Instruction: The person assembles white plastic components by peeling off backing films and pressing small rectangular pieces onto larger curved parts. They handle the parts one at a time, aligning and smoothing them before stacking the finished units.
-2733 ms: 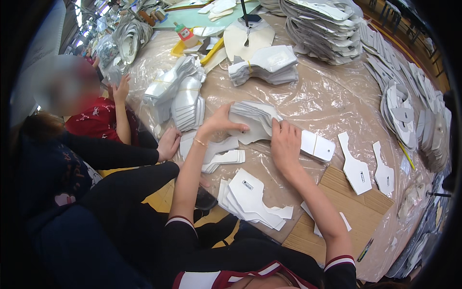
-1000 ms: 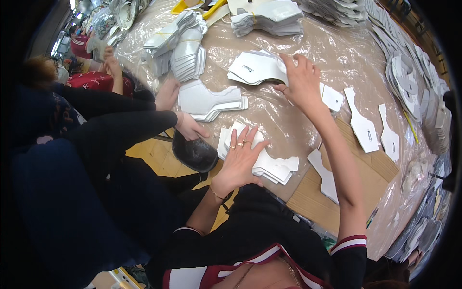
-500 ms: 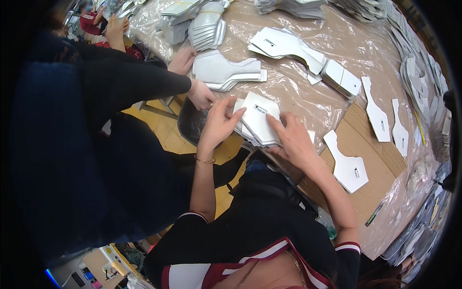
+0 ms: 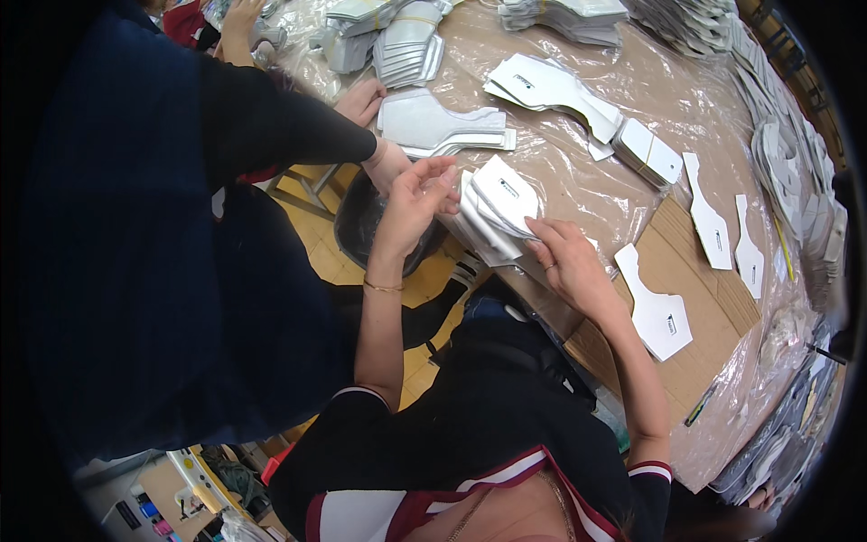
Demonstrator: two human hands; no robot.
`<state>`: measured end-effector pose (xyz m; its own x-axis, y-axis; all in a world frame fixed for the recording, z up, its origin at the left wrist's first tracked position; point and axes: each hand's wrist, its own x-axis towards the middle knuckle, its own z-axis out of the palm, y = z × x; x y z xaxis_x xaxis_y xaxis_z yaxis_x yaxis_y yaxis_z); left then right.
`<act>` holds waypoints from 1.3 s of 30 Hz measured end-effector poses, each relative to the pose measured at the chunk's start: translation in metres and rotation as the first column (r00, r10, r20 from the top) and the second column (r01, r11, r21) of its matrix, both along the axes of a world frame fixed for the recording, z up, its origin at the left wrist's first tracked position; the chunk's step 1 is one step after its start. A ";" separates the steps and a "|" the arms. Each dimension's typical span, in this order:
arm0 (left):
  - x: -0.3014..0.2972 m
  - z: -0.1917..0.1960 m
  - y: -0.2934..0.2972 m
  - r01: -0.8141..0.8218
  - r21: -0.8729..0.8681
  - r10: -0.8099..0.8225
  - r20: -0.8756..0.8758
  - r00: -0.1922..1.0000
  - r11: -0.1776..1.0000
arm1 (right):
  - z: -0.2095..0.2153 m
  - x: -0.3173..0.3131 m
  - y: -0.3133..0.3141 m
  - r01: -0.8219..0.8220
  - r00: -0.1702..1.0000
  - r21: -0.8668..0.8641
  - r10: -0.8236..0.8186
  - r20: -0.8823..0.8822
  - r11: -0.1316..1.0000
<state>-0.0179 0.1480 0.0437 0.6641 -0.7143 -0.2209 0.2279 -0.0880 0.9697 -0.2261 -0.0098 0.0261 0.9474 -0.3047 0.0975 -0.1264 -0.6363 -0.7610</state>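
Observation:
At the table's near edge lies a stack of white cut-out pieces [image 4: 479,221], the upper ones fanned and bending up, a small dark print on the top one [image 4: 508,188]. My right hand [image 4: 573,266] grips the raised upper pieces at their right edge, thumb and fingers about them. Just left of the stack, my left hand [image 4: 415,203] is lifted with its fingers bent and apart, and nothing shows in it. Beyond it, a co-worker's hands [image 4: 384,163] are beside another pile of grey-white cut pieces [image 4: 433,122].
Plastic sheeting covers the table [image 4: 578,194]. On a cardboard sheet [image 4: 691,312] at right lies a single printed piece [image 4: 655,307]; two narrower ones lie nearby. Banded bundles [image 4: 646,149] and taller piles [image 4: 406,45] stand farther off. A dark bin [image 4: 361,221] is below the left edge.
My left hand has come off the stack's left edge, fingers spreading. The upper pieces have turned and lifted in my right hand, which has shifted slightly right and down.

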 end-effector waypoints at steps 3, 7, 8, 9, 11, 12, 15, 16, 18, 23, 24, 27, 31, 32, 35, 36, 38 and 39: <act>-0.007 0.014 -0.009 -0.005 -0.070 0.001 -0.057 0.998 0.998 | 0.001 -0.001 -0.001 0.016 0.999 0.061 -0.014 -0.037 0.998; -0.009 0.026 -0.013 0.054 0.021 -0.056 0.097 0.994 0.998 | 0.002 0.000 -0.003 0.027 0.999 0.076 -0.023 -0.049 0.997; -0.008 0.027 -0.012 0.083 0.028 -0.087 0.144 0.986 0.996 | 0.001 0.001 -0.003 0.017 0.999 0.066 -0.015 -0.032 0.998; -0.007 0.025 -0.009 0.073 0.102 -0.091 0.185 0.978 0.992 | 0.001 0.001 -0.001 0.010 1.000 0.054 -0.009 -0.015 0.998; -0.005 0.016 -0.004 0.111 0.105 -0.138 0.296 0.945 0.988 | -0.001 0.001 0.002 -0.005 1.000 0.000 0.005 0.006 1.000; -0.004 0.010 -0.003 0.126 0.116 -0.157 0.327 0.932 0.985 | -0.001 0.001 0.006 -0.005 1.000 -0.041 0.005 0.002 0.999; -0.007 -0.008 0.001 0.061 0.312 -0.182 0.375 0.909 0.948 | 0.001 -0.003 0.018 0.004 0.999 -0.221 -0.014 -0.047 0.975; -0.009 -0.010 0.002 0.048 0.375 -0.190 0.351 0.917 0.926 | 0.002 -0.006 0.023 0.040 0.997 -0.266 -0.055 -0.051 0.963; -0.014 -0.006 0.003 0.033 0.358 -0.177 0.377 0.909 0.933 | 0.007 -0.015 0.029 0.129 0.991 -0.319 -0.130 0.019 0.939; -0.026 0.032 -0.020 -0.250 0.636 -0.404 0.696 0.594 0.730 | 0.015 -0.084 0.026 0.497 0.858 -0.298 -0.513 0.028 0.815; -0.032 0.037 -0.033 -0.166 0.584 -0.416 0.722 0.553 0.794 | 0.015 -0.104 0.022 0.576 0.803 -0.298 -0.596 0.032 0.761; -0.059 0.045 -0.074 0.178 0.336 -0.380 0.795 0.472 0.925 | 0.008 -0.165 0.011 0.840 0.487 -0.292 -0.872 0.039 0.457; -0.127 0.029 -0.129 0.696 0.310 -0.662 0.682 0.312 0.648 | 0.002 -0.219 0.006 0.984 0.110 0.163 -0.957 -0.268 0.068; -0.144 0.022 -0.141 0.762 0.336 -0.714 0.662 0.228 0.554 | 0.001 -0.222 0.007 0.970 0.155 0.216 -0.964 -0.218 0.107; -0.177 0.004 -0.161 0.814 0.438 -0.780 0.626 0.028 0.381 | 0.003 -0.218 0.011 0.950 0.159 0.303 -0.950 -0.267 0.074; -0.183 -0.001 -0.164 0.809 0.475 -0.785 0.619 -0.029 0.345 | 0.003 -0.214 0.010 0.945 0.172 0.318 -0.947 -0.270 0.081; -0.189 -0.008 -0.165 0.787 0.503 -0.761 0.645 -0.068 0.357 | 0.005 -0.206 0.008 0.934 0.193 0.348 -0.933 -0.305 0.079; -0.191 -0.011 -0.165 0.771 0.526 -0.755 0.649 -0.093 0.358 | 0.006 -0.204 0.007 0.929 0.203 0.364 -0.919 -0.338 0.072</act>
